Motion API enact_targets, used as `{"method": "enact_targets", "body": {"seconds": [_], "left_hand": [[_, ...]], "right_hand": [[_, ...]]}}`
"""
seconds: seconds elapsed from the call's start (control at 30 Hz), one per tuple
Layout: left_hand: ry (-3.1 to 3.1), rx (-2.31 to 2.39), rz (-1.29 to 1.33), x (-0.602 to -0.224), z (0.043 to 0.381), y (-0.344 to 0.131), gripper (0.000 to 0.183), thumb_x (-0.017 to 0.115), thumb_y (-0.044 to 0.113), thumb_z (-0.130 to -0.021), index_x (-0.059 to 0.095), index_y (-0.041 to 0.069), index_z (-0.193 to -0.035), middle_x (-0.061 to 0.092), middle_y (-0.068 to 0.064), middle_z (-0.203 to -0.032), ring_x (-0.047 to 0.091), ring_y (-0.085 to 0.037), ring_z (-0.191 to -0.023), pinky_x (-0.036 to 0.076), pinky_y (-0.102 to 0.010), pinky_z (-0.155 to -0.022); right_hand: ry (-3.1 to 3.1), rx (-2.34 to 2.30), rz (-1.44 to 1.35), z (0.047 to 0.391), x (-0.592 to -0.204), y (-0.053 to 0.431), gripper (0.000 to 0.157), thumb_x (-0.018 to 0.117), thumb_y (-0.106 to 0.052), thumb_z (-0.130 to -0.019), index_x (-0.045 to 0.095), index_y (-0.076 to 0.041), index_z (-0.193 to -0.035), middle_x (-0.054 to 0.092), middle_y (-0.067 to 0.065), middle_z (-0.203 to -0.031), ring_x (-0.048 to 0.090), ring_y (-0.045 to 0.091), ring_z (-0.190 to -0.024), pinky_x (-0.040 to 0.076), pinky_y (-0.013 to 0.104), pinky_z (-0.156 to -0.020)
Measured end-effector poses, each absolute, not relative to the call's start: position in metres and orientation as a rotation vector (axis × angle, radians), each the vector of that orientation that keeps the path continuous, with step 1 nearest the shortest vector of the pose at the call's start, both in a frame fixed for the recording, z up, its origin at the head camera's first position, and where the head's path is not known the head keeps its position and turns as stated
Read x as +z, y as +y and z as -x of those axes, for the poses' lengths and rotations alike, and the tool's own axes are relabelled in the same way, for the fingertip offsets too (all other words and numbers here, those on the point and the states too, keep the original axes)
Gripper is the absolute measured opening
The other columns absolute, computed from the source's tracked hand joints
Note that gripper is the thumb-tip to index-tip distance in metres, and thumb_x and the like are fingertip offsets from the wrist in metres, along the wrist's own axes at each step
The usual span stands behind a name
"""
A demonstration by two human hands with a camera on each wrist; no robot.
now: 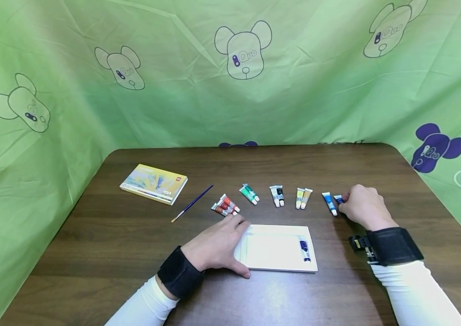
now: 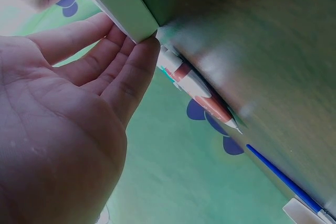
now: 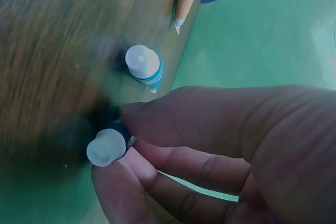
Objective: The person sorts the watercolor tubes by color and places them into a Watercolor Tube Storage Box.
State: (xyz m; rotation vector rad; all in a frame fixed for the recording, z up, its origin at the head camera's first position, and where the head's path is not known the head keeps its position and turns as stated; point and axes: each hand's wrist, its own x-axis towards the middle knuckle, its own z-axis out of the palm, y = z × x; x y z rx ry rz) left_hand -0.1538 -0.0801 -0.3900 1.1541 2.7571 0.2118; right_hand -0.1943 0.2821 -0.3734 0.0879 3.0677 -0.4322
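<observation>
My left hand (image 1: 220, 242) spans the left end of a flat white tray (image 1: 275, 246), thumb at its near edge and fingers at the far one. In the left wrist view, the fingertips press against the white edge (image 2: 118, 6). A paint tube with a dark blue label (image 1: 305, 251) lies at the tray's right end. Over on the right, my right hand (image 1: 362, 206) pinches a dark blue paint tube (image 3: 119, 135) between thumb and fingers, its white cap showing. Just left of it lies a lighter blue paint tube (image 1: 330, 204).
Behind the tray lie red-brown (image 1: 226, 205), green (image 1: 249, 194), black-and-grey (image 1: 277, 196) and yellowish paint tubes (image 1: 303, 198). A blue paintbrush (image 1: 192, 203) and a yellow-and-white box (image 1: 154, 183) are farther left on the wooden table (image 1: 71, 262). Green cloth (image 1: 173, 104) hangs behind.
</observation>
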Motion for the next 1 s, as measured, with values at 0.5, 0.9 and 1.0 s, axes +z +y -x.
{"method": "enact_targets", "body": {"seconds": [0.5,0.9,1.0], "left_hand": [[2.768,0.230,-1.150,-0.390,0.153,-0.082,0.111,0.069,0.075,-0.057,0.045,0.006,-0.140,0.049,-0.004,-0.127,0.044,-0.015,-0.113,0.041,-0.029,-0.099],[2.761,0.213,-1.139,-0.388,0.153,-0.082,0.110,0.068,0.076,-0.057,0.045,0.007,-0.140,0.049,-0.003,-0.129,0.044,-0.015,-0.115,0.040,-0.028,-0.101],[2.760,0.219,-1.140,-0.389,0.153,-0.081,0.109,0.067,0.077,-0.058,0.046,0.007,-0.139,0.049,-0.003,-0.129,0.044,-0.015,-0.115,0.040,-0.028,-0.100]], "right_hand": [[3.026,-0.431,-0.127,0.196,-0.373,0.278,0.023,0.069,-0.023,-0.072,0.051,-0.013,-0.062,0.049,0.009,-0.067,0.045,0.029,-0.066,0.036,0.038,-0.056],[3.059,-0.557,0.007,0.164,-0.352,0.231,0.039,0.066,-0.019,-0.076,0.065,0.006,-0.106,0.065,0.010,-0.085,0.054,0.021,-0.067,0.045,0.036,-0.056],[3.079,-0.574,0.098,0.150,-0.353,0.207,0.035,0.066,-0.014,-0.075,0.065,0.005,-0.104,0.063,0.007,-0.080,0.053,0.018,-0.065,0.045,0.033,-0.055]]}}
